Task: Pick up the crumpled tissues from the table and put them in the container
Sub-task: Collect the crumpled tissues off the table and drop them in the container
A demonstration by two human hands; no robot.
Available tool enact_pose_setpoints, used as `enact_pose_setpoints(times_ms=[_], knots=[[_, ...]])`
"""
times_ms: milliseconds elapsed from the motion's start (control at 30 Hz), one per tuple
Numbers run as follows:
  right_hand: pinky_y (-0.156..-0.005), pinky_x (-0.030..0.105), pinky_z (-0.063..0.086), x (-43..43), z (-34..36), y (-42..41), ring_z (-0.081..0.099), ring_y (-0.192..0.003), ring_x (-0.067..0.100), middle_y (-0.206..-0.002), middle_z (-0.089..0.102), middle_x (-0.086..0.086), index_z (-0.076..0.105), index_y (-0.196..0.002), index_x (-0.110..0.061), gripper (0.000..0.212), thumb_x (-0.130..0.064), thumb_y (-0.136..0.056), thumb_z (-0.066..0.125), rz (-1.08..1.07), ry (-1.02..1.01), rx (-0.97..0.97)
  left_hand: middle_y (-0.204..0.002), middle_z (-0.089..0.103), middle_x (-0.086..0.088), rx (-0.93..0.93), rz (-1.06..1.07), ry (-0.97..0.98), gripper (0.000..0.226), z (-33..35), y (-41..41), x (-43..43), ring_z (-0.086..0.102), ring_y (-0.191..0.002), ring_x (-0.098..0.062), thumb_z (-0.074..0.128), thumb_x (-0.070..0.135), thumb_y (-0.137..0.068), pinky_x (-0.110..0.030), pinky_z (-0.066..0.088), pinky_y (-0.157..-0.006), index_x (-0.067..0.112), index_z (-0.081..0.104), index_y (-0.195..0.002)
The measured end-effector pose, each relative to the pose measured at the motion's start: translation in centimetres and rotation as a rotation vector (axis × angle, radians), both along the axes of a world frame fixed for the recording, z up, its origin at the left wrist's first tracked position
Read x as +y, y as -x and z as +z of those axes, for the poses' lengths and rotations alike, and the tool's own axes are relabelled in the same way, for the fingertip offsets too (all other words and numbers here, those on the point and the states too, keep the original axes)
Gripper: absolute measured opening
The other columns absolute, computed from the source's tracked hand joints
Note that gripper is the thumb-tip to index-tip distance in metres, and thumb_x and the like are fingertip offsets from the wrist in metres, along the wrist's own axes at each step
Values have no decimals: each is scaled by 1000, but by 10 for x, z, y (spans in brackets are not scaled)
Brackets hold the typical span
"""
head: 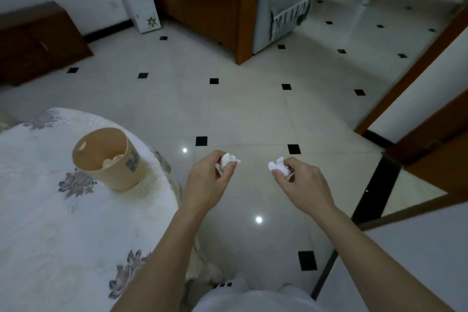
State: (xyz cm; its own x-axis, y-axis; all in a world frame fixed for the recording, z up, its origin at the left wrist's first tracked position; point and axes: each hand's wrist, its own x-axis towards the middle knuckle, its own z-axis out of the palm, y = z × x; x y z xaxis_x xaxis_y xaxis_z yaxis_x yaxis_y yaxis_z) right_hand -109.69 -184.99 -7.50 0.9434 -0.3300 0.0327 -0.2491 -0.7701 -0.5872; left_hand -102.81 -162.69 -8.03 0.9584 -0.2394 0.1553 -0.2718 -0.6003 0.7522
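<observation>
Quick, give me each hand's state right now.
Left hand: holding a crumpled tissue in its fingertips, over the floor.
Right hand: holding another crumpled tissue, also over the floor.

Label on container [109, 157] blurred; no readable text.

Both bare forearms [162, 248] stretch forward, apart and level, the left grip [210, 180] pinching the left tissue [229, 159] and the right grip [301, 180] the right tissue [277, 164] in curled fingers.
</observation>
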Motion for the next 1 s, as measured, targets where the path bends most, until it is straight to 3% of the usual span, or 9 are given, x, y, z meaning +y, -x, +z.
enact_pose_setpoints(times_ms=[100,267,367,467,567,767,1000], knots=[[-59,29,45,-5,-3,-38,61,-70,15,-73,62,-19,43,-63,-40,36,-64,-88,52,39,-14,-2,-70,58,19,-10,42,3,14,3,-24,-6,56,-68,1,57,48,-93,-11,36,-56,34,59,-89],[-59,27,45,-8,-16,-103,62,-70,13,-82,66,-17,46,-67,-36,36,-63,-89,52,151,-45,6,-72,60,16,22,132,-10,16,-5,-60,-7,58,-68,-3,57,48,-92,-20,44,-59,32,60,-91],[-52,21,34,-13,-23,-151,57,-65,11,-71,55,-24,49,-70,-32,36,-62,-90,53,218,-60,-10,-77,62,15,42,175,-73,20,-12,-91,-11,57,-66,-2,55,51,-92,-26,50,-62,32,61,-96],[-55,25,40,-19,-29,-204,59,-67,12,-78,58,-24,55,-73,-27,40,-63,-89,52,284,-73,-5,-78,61,16,20,234,-148,18,-15,-128,-18,57,-66,-2,56,50,-93,-25,49,-62,33,60,-97],[-61,32,52,-30,-28,-264,61,-68,15,-78,67,-12,56,-76,-25,42,-64,-89,50,351,-62,23,-73,59,17,21,315,-153,15,-14,-170,-30,57,-66,-1,56,49,-93,-21,45,-59,35,59,-94],[-59,31,51,-39,-9,-382,61,-68,15,-74,65,-10,54,-74,-26,39,-63,-89,51,532,-59,28,-65,56,16,41,540,-85,14,4,-248,-44,53,-61,-2,60,44,-92,-20,40,-59,30,61,-89],[-56,34,47,16,-1,-470,61,-66,18,-66,60,-5,42,-64,-32,40,-63,-88,50,816,-100,59,-67,57,21,89,821,-78,12,21,-271,-24,55,-66,3,58,46,-91,-10,34,-57,40,52,-82]])
